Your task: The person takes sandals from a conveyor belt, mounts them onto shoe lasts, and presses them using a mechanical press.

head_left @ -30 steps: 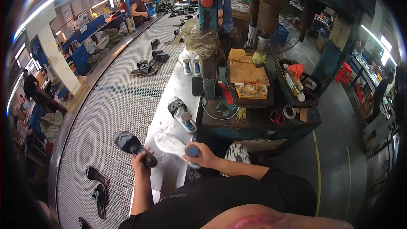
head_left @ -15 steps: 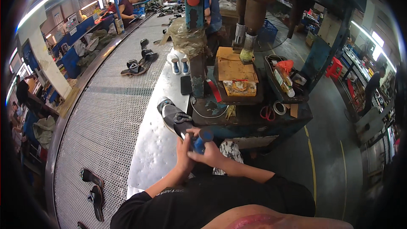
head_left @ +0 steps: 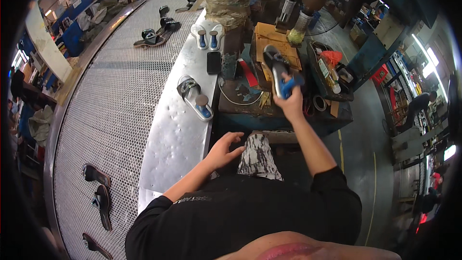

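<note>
My right hand [head_left: 291, 100] is closed on the blue post at the near end of a black sandal [head_left: 276, 65] with a pale edge. The sandal is tilted over the press's yellow-brown pad [head_left: 267, 33]; I cannot tell whether it touches. My left hand [head_left: 225, 150] is empty, fingers apart, over my lap beside the metal sheet's edge. On that sheet lies another black-strapped sandal [head_left: 190, 88] with a white edge and a blue post with a round brown top. Farther back stand two white pieces [head_left: 208, 34] with similar blue posts.
A black phone [head_left: 213, 62] lies on the metal sheet [head_left: 168, 163] near the press column. Right of the pad is a tray [head_left: 329, 72] of tools and a red bag. Several sandals rest on the perforated conveyor [head_left: 125, 110] at left. Press cylinders [head_left: 301, 21] hang above the pad.
My right hand has carried the sandal forward and right to the press. My left hand has let go and now rests empty. The view has tipped down a little.
</note>
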The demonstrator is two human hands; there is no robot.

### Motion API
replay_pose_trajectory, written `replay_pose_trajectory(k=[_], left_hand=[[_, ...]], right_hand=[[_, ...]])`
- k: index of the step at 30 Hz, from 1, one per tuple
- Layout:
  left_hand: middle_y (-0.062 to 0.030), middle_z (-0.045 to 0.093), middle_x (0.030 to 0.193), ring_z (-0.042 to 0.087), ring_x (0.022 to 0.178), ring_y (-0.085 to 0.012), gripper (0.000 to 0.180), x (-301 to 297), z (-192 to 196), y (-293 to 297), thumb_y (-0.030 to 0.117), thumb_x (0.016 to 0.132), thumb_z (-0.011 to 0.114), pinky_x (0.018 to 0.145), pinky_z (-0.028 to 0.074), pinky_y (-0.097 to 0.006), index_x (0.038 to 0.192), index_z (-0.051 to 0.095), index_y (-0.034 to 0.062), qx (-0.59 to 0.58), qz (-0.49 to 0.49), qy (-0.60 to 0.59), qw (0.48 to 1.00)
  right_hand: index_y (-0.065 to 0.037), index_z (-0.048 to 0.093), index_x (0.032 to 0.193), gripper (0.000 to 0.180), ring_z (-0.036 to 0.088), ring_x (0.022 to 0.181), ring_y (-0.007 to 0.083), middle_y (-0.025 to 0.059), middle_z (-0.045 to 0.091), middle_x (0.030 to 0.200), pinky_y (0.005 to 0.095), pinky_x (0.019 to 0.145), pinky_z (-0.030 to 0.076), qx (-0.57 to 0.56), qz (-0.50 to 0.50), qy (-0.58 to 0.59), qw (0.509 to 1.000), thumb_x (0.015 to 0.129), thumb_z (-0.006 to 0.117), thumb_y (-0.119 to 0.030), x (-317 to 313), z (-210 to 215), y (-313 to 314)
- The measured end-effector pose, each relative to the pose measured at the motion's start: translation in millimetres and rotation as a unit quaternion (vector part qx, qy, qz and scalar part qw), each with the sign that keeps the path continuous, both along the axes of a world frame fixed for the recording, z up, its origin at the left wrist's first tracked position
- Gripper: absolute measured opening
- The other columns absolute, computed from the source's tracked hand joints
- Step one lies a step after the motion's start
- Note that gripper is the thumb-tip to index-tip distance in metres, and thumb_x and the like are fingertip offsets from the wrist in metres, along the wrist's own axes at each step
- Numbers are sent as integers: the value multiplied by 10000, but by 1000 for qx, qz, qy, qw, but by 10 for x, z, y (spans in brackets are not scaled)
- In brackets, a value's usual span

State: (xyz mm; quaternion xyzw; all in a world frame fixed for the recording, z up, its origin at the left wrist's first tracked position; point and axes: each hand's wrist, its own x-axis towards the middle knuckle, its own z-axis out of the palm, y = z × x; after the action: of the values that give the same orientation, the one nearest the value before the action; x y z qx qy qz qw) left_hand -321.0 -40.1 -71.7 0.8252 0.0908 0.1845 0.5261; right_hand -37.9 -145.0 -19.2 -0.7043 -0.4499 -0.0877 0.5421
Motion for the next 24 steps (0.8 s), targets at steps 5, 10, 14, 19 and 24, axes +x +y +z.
replay_pose_trajectory(k=[5, 10, 14, 19, 24], left_hand=[[-170, 621, 1023, 636, 928, -339, 518, -144, -523, 34, 226, 819, 724, 806, 519, -411, 1276, 560, 46, 144, -66, 49, 986], [-196, 626, 1012, 622, 958, -381, 498, -440, -849, 141, 255, 809, 710, 849, 498, -459, 1253, 576, 73, 108, -169, 148, 969], [-217, 621, 1091, 610, 1027, -393, 570, -579, -917, 110, 282, 815, 707, 890, 489, -464, 1320, 539, 76, 115, -178, 159, 964], [-230, 614, 1131, 601, 1058, -396, 584, -630, -917, 134, 272, 811, 715, 921, 478, -460, 1331, 538, 77, 95, -188, 172, 962], [-201, 628, 1015, 620, 963, -367, 586, -716, -1055, 148, 281, 825, 714, 863, 488, -448, 1338, 521, 73, 94, -201, 147, 964]], right_hand=[[-22, 486, 1346, 712, 583, 1152, 350, 198, 578, 1259, 413, 955, 475, -106, -102, -70, 987, 723, 809, -140, 658, -83, 390], [-3, 499, 1340, 739, 576, 1166, 361, 226, 572, 1278, 405, 955, 462, -111, -135, -49, 983, 719, 838, -220, 746, -204, 662], [-24, 411, 1407, 787, 537, 1227, 349, 199, 541, 1343, 441, 987, 451, -195, -124, -3, 973, 762, 823, -206, 704, -144, 703], [-33, 454, 1350, 674, 550, 1182, 336, 182, 562, 1277, 426, 991, 417, -123, -134, -39, 982, 790, 796, -187, 739, -262, 642], [26, 466, 1287, 637, 570, 1173, 313, 193, 581, 1226, 403, 976, 431, 36, -136, -5, 990, 792, 785, -218, 830, -235, 606]])
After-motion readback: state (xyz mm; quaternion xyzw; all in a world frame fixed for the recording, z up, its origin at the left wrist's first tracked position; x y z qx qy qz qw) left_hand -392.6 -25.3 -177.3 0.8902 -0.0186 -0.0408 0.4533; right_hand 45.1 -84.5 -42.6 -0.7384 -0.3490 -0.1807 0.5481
